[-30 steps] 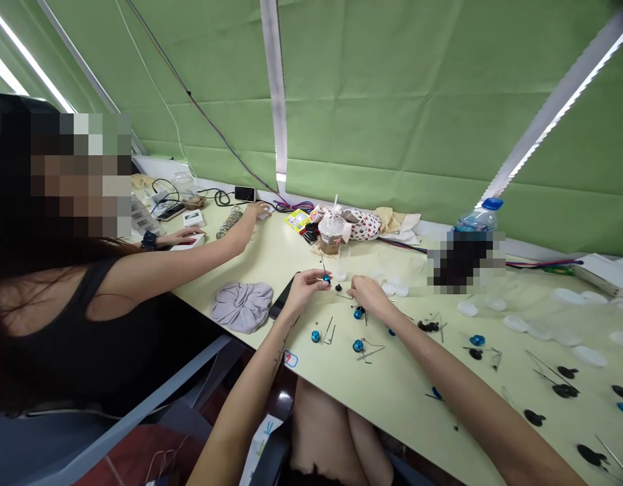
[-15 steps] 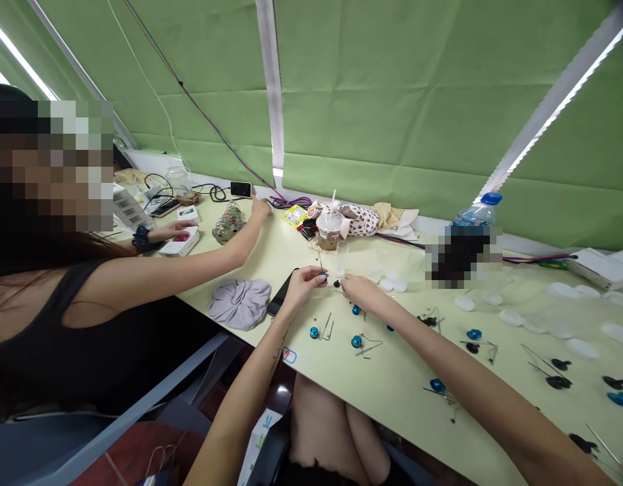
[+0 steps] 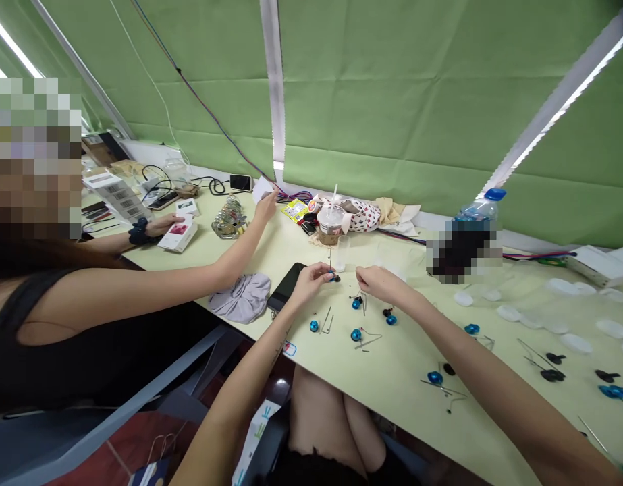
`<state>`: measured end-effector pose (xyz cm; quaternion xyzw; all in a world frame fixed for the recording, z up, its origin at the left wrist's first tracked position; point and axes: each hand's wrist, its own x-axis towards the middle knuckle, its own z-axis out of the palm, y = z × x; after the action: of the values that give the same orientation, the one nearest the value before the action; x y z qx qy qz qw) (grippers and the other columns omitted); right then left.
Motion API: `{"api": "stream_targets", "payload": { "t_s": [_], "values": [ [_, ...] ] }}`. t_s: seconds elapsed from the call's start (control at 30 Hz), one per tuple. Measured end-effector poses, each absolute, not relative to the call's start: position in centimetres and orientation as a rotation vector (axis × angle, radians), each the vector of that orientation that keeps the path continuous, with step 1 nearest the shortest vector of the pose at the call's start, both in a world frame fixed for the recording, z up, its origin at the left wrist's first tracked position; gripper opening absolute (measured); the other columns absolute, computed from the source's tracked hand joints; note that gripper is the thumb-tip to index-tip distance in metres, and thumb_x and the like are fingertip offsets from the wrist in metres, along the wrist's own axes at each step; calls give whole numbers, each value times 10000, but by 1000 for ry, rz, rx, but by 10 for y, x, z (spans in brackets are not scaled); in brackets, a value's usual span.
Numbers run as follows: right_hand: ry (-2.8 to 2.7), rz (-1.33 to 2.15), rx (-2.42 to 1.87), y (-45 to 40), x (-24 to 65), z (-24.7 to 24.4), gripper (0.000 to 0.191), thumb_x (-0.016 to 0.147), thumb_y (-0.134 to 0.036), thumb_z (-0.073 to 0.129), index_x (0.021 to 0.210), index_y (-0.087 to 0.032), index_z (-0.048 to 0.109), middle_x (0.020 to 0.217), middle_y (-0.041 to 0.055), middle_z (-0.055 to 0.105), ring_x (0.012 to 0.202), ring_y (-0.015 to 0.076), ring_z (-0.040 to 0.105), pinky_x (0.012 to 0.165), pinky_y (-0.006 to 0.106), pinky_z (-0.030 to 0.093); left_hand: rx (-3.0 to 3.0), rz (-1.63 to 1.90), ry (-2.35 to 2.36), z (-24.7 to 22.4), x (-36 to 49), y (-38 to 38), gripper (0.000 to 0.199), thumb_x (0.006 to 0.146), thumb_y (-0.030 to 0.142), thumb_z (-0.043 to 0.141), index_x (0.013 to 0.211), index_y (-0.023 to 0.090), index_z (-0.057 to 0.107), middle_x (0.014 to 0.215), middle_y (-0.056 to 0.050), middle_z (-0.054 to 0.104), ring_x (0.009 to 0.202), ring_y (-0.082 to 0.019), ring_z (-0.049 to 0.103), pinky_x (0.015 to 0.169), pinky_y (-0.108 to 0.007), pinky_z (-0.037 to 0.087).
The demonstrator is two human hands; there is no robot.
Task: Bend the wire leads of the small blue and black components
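Pinching a small blue-and-black part on a thin wire [image 3: 333, 276] between thumb and fingertips, the left hand [image 3: 311, 282] is closed near the right hand [image 3: 381, 282], whose fingers curl loosely; whether they hold anything cannot be told. A black smartphone [image 3: 285, 287] lies just under the left hand. Blue beads with bent wires [image 3: 356, 335] sit on the pale green surface [image 3: 392, 364], near a clear plastic cup [image 3: 342, 253] and a grey scrunchie [image 3: 240, 300]. A co-worker's hand [image 3: 266, 206] holds a white card [image 3: 261, 189].
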<state>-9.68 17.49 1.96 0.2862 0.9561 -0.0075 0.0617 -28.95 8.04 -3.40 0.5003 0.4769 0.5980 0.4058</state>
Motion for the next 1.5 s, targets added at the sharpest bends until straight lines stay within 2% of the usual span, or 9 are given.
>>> {"api": "stream_targets", "payload": {
  "t_s": [0.17, 0.43, 0.93, 1.23, 1.5],
  "values": [
    [2844, -33, 939, 175, -91, 6, 164, 881, -125, 463, 845, -151, 621, 836, 99, 668, 765, 190, 619, 607, 246, 300, 1399, 1363, 1135, -32, -280, 82, 164, 778, 271, 661, 872, 137, 670, 902, -71, 681, 859, -175, 617, 826, -299, 451],
    [2854, -74, 960, 172, -95, 3, 218, 910, -137, 428, 904, -135, 646, 857, 109, 677, 762, 180, 621, 605, 243, 302, 1452, 1236, 1111, -40, -274, 90, 127, 783, 247, 634, 849, 138, 635, 926, -72, 665, 873, -171, 591, 821, -299, 437],
    [2865, -90, 976, 177, -97, -4, 194, 923, -146, 439, 946, -143, 632, 897, 115, 687, 841, 198, 638, 667, 238, 349, 1426, 1244, 1150, -43, -271, 93, 130, 775, 261, 650, 814, 145, 606, 916, -62, 663, 863, -169, 600, 829, -307, 442],
    [2832, 2, 1140, 177, -100, -1, 265, 959, -154, 363, 1039, -92, 607, 968, 175, 662, 905, 246, 640, 731, 276, 395, 1406, 1268, 1164, -45, -275, 94, 142, 783, 268, 651, 817, 145, 589, 896, -59, 661, 883, -178, 615, 839, -312, 443],
    [2784, -4, 1135, 175, -105, 3, 268, 947, -144, 387, 999, -97, 646, 934, 177, 671, 888, 250, 650, 733, 281, 410, 1398, 1232, 1156, -45, -273, 93, 156, 779, 287, 648, 818, 147, 591, 924, -64, 657, 900, -179, 611, 852, -314, 433]
  ]
}}
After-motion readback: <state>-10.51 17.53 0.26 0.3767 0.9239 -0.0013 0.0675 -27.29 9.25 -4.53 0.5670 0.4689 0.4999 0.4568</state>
